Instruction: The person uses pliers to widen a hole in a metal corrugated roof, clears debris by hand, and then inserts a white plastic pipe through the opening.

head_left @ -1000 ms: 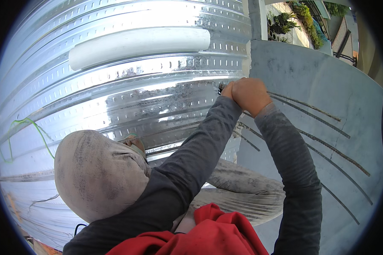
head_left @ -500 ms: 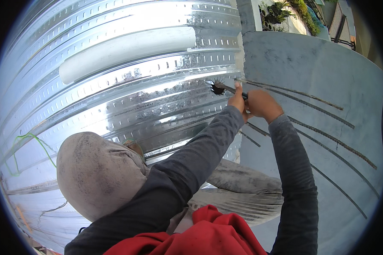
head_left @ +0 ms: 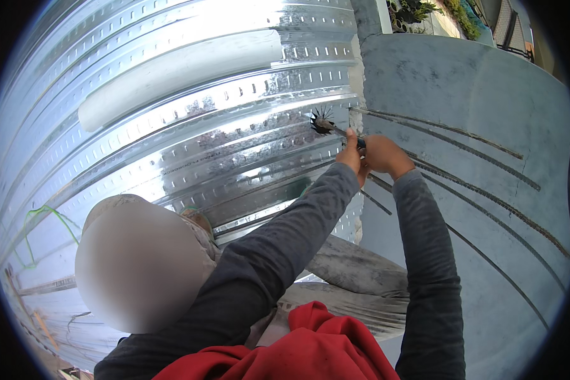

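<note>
A tool with a metal shaft (head_left: 340, 132) and a black grip (head_left: 361, 143) is held in both my hands; its kind is not clear. My left hand (head_left: 350, 155) is wrapped round it, thumb stretched along the shaft. My right hand (head_left: 386, 155) is closed on the grip end, just to the right, its fingertips partly hidden. The dusty metal head (head_left: 326, 125) is at a round, jagged hole (head_left: 316, 122) in the shiny ribbed metal decking (head_left: 247, 130). Thin pointed strips stick out round the hole's rim.
Several ribbed steel bars (head_left: 487, 193) jut from the decking's right edge over a smooth grey surface (head_left: 449, 76). A pale strip (head_left: 183, 73) lies across the decking at upper left. My bent knee (head_left: 139, 266) is at lower left, beyond it a green cord (head_left: 60, 215). Plants (head_left: 415, 12) show at top right.
The tool's head has shifted from the hole's far side to its lower right side, with both hands moving slightly nearer to me. The whole view has tilted a little.
</note>
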`<state>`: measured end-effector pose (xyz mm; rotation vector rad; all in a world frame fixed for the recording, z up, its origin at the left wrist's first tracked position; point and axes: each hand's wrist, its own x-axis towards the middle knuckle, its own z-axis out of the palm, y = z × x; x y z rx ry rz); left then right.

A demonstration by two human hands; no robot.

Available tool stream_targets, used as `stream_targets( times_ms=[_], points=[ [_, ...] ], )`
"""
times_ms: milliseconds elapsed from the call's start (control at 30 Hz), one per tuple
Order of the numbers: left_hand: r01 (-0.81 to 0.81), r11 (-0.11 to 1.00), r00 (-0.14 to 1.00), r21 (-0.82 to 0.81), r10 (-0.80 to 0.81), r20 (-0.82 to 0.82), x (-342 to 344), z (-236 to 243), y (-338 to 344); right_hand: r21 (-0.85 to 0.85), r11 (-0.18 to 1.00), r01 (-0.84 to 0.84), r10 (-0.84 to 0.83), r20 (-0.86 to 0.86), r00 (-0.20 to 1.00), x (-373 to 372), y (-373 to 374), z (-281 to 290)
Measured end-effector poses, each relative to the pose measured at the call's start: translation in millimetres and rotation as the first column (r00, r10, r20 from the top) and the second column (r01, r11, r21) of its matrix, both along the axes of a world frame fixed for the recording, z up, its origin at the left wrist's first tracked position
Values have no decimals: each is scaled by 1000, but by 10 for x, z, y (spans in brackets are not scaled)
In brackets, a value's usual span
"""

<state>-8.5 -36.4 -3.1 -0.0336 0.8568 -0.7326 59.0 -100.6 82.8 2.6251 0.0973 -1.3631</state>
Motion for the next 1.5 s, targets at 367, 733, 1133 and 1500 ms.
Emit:
stream_targets(
  times_ms=[367, 733, 1133, 1500],
  points=[
    [54, 995, 999, 90, -54, -4, 15, 37, 34, 42, 999, 21, -20, -18, 1000, 36, -99, -111],
    [254, 954, 967, 160, -254, -18, -39, 1, 50, -37, 943, 330, -332, -111, 937, -45, -8, -20],
    [-124, 992, 992, -14, 124, 8, 191, 147, 135, -121, 957, -265, 283, 172, 944, 92, 585, 465],
    [-388, 899, 922, -202, 375, -100, 551, 633, 632, -74, 713, -698, 695, 213, 687, 536, 949, 547]
  ],
)
